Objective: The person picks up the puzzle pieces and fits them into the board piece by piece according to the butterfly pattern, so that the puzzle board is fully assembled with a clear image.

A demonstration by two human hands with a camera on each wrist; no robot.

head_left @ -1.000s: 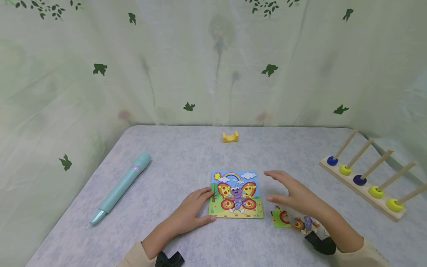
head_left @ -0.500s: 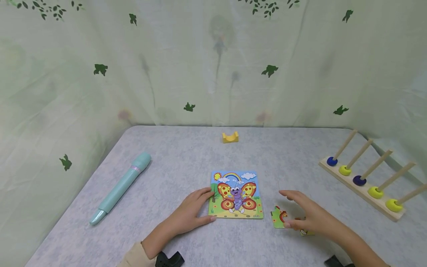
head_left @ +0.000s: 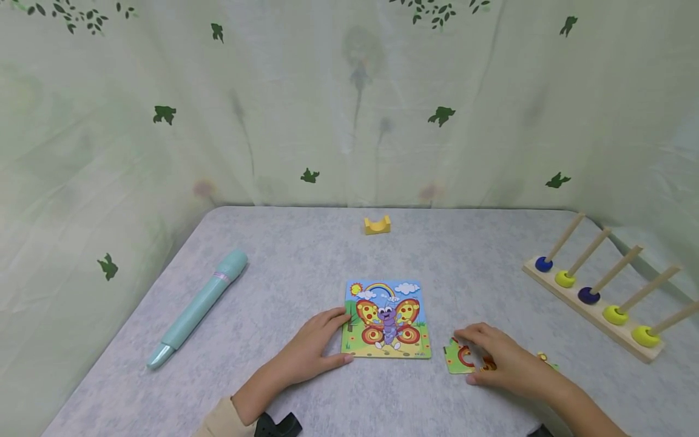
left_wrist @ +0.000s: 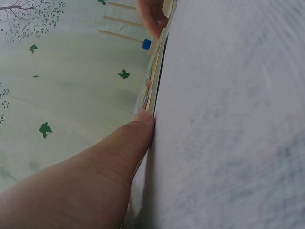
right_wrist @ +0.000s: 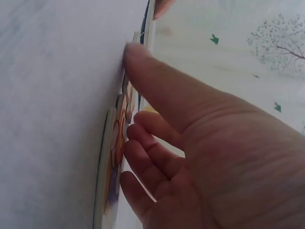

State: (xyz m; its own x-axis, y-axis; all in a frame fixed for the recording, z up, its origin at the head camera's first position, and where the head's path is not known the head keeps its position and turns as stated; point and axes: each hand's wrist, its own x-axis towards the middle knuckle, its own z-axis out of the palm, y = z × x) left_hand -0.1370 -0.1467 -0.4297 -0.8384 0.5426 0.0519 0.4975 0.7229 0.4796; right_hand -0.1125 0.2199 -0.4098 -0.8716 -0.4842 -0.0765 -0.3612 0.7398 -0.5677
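Note:
In the head view a square butterfly picture puzzle [head_left: 388, 318] lies flat at the middle of the table. My left hand [head_left: 311, 349] rests along its left side, fingertips at the left edge and the thumb at the lower left corner. Right of the board lies a loose green and red puzzle piece [head_left: 459, 358]. My right hand [head_left: 505, 364] is low over the loose pieces, index finger and thumb spread at the right end of that piece. Under this hand another piece [head_left: 488, 363] shows partly. The right wrist view shows the thumb [right_wrist: 143, 57] stretched along the pieces' edges.
A wooden rack [head_left: 595, 306] with upright pegs and blue and yellow beads stands at the right. To the left lies a teal pen-shaped object [head_left: 199, 309]. A small yellow arch block [head_left: 377, 225] sits near the back edge. A patterned curtain [head_left: 349, 103] hangs behind.
My right hand has moved from beside the board's right edge back toward me, down over the loose pieces, its thumb and index finger drawing closer together. The left hand and board stay put.

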